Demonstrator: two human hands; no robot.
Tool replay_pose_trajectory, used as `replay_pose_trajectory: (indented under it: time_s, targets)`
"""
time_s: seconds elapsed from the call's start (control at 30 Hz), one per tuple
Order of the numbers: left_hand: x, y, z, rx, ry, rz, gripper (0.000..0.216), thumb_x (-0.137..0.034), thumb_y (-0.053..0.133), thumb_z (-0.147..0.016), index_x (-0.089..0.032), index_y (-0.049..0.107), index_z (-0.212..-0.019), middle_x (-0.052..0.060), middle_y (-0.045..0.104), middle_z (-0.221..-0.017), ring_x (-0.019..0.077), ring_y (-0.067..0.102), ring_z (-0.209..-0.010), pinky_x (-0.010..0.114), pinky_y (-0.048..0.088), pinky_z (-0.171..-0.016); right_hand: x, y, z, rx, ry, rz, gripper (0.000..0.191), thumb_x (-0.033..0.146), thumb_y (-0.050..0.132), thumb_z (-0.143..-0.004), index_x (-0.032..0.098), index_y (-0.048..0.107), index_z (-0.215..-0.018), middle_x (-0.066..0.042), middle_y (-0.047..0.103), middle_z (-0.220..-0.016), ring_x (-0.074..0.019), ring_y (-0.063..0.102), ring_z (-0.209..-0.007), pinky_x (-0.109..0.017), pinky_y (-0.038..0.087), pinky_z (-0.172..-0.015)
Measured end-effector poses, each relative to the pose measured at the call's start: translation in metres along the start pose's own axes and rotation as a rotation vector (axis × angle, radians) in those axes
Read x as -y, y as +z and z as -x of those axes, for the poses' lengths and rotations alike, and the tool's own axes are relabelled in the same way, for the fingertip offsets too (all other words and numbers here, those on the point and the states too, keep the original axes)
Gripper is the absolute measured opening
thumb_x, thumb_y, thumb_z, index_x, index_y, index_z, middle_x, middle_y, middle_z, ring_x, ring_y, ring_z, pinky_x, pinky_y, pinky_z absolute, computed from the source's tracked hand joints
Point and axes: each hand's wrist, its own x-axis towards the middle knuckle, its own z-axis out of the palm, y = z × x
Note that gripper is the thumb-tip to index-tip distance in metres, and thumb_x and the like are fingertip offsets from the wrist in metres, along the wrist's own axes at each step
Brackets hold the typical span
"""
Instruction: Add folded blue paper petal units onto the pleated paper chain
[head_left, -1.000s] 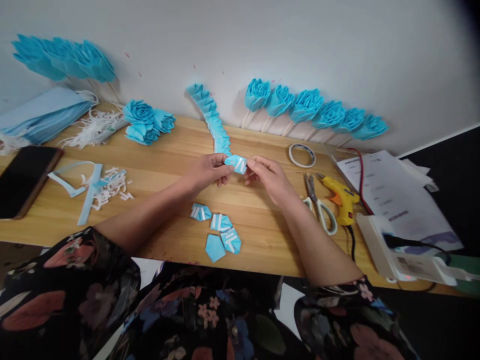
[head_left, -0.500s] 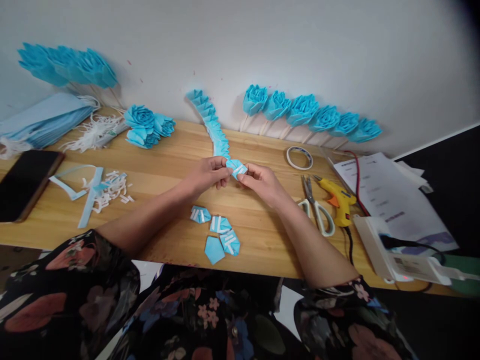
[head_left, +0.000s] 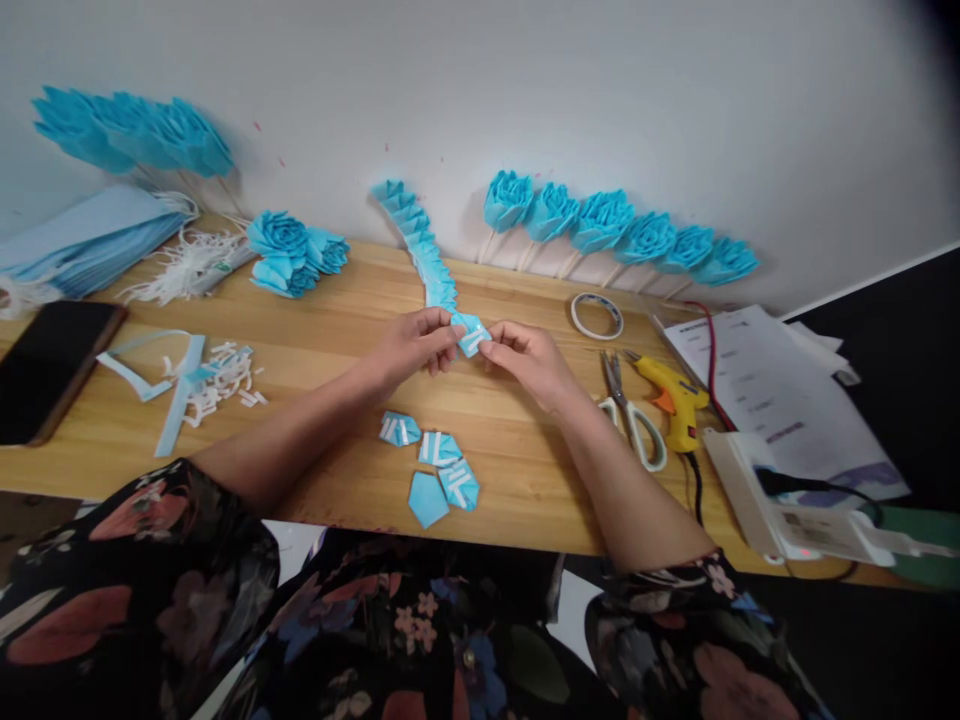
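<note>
A small blue folded petal (head_left: 471, 334) with white tape strips on it is pinched between my two hands over the middle of the table. My left hand (head_left: 421, 343) grips its left edge with thumb and fingers. At the right edge, my right hand (head_left: 529, 358) holds it between thumb and forefinger. Just behind, a long row of overlapping blue petals (head_left: 424, 250) runs back to the wall, its near end close to the held petal. Several more folded petals (head_left: 439, 449) lie in front of my hands, most with white strips on them.
Scissors (head_left: 636, 425), a yellow glue gun (head_left: 679, 400) and a tape roll (head_left: 597, 316) lie right, beside a white power strip (head_left: 739, 490). Blue flowers on sticks (head_left: 602, 220) lean against the wall. Left are a phone (head_left: 56, 370), white scraps (head_left: 225, 380) and stacked face masks (head_left: 90, 240).
Both hands stay on the same petal, which has shifted and tilted very slightly. My right fingers have moved a little along its edge. The other things lie as before.
</note>
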Motion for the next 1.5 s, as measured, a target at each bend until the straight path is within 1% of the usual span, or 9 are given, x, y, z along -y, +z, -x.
replay_pose_trajectory:
  time_s: [0.13, 0.3, 0.4, 0.63, 0.9, 1.03, 1.13, 1.23, 1.5]
  targets:
    - [0.0048, 0.0014, -0.0011, 0.058, 0.005, -0.030, 0.034, -0.042, 0.074, -0.074, -0.014, 0.060, -0.085, -0.001, 0.059, -0.061, 0.0096, 0.055, -0.053, 0.019, 0.042, -0.047, -0.0031, 0.0064, 0.0000, -0.026, -0.008, -0.057, 0.032, 0.048, 0.069, -0.078, 0.020, 0.056, -0.071, 0.004, 0.051, -0.065, -0.0115, 0.044, -0.063, -0.026, 0.033, -0.061]
    - [0.0079, -0.0004, -0.0018, 0.029, -0.006, -0.066, 0.023, -0.034, 0.070, -0.076, -0.014, 0.060, -0.079, -0.001, 0.058, -0.058, 0.0087, 0.052, -0.053, 0.019, 0.042, -0.049, -0.0039, 0.0098, 0.0004, -0.014, -0.015, -0.074, 0.033, 0.050, 0.069, -0.079, 0.021, 0.056, -0.072, 0.004, 0.049, -0.067, -0.0114, 0.044, -0.063, -0.027, 0.035, -0.063]
    - [0.0065, -0.0004, -0.0008, 0.036, -0.007, -0.098, 0.019, -0.031, 0.069, -0.077, -0.014, 0.061, -0.077, -0.002, 0.057, -0.058, 0.0081, 0.051, -0.053, 0.019, 0.041, -0.049, -0.0030, 0.0099, 0.0008, -0.001, -0.019, -0.022, 0.032, 0.050, 0.068, -0.078, 0.020, 0.057, -0.074, 0.004, 0.049, -0.067, -0.0112, 0.042, -0.063, -0.026, 0.033, -0.060]
    - [0.0040, 0.0020, -0.0006, 0.022, -0.023, -0.164, 0.012, -0.023, 0.064, -0.080, -0.014, 0.060, -0.075, -0.003, 0.055, -0.056, 0.0072, 0.049, -0.051, 0.018, 0.040, -0.048, -0.0016, 0.0104, 0.0000, -0.055, -0.071, 0.099, 0.028, 0.040, 0.063, -0.078, 0.020, 0.048, -0.064, 0.005, 0.039, -0.063, -0.0095, 0.033, -0.060, -0.026, 0.027, -0.057]
    - [0.0053, -0.0022, -0.0029, 0.048, -0.044, -0.134, 0.017, -0.015, 0.059, -0.085, -0.014, 0.055, -0.068, -0.002, 0.056, -0.057, 0.0069, 0.050, -0.050, 0.018, 0.041, -0.049, -0.0065, 0.0069, -0.0020, -0.074, -0.060, 0.056, 0.024, 0.040, 0.063, -0.077, 0.019, 0.055, -0.068, 0.004, 0.047, -0.063, -0.0108, 0.039, -0.062, -0.026, 0.031, -0.060]
    - [0.0039, -0.0038, -0.0034, 0.064, -0.060, -0.120, 0.018, -0.013, 0.057, -0.086, -0.014, 0.055, -0.068, -0.002, 0.057, -0.056, 0.0067, 0.050, -0.049, 0.018, 0.041, -0.049, -0.0050, 0.0036, -0.0020, -0.026, -0.027, -0.003, 0.025, 0.041, 0.065, -0.078, 0.019, 0.059, -0.069, 0.003, 0.054, -0.065, -0.0116, 0.045, -0.063, -0.027, 0.034, -0.062]
    - [0.0041, -0.0043, -0.0041, 0.059, -0.067, -0.113, 0.018, -0.014, 0.058, -0.085, -0.015, 0.054, -0.067, -0.002, 0.056, -0.054, 0.0068, 0.049, -0.048, 0.018, 0.040, -0.048, -0.0012, 0.0016, -0.0019, -0.012, 0.001, -0.064, 0.025, 0.043, 0.067, -0.078, 0.019, 0.063, -0.075, 0.002, 0.059, -0.069, -0.0124, 0.050, -0.066, -0.027, 0.037, -0.066]
    - [0.0047, -0.0039, -0.0043, 0.051, -0.073, -0.110, 0.017, -0.017, 0.060, -0.084, -0.015, 0.055, -0.068, -0.002, 0.056, -0.053, 0.0069, 0.049, -0.048, 0.018, 0.040, -0.048, 0.0004, 0.0014, -0.0024, -0.071, 0.000, -0.076, 0.027, 0.045, 0.070, -0.076, 0.019, 0.065, -0.081, 0.002, 0.059, -0.069, -0.0126, 0.050, -0.066, -0.027, 0.037, -0.065]
    - [0.0042, -0.0028, -0.0032, 0.049, -0.027, -0.096, 0.019, -0.032, 0.066, -0.079, -0.015, 0.058, -0.080, -0.003, 0.057, -0.058, 0.0086, 0.052, -0.052, 0.019, 0.041, -0.048, -0.0047, 0.0063, -0.0032, -0.098, -0.030, -0.029, 0.026, 0.044, 0.069, -0.076, 0.019, 0.063, -0.075, 0.003, 0.055, -0.064, -0.0113, 0.047, -0.061, -0.026, 0.034, -0.060]
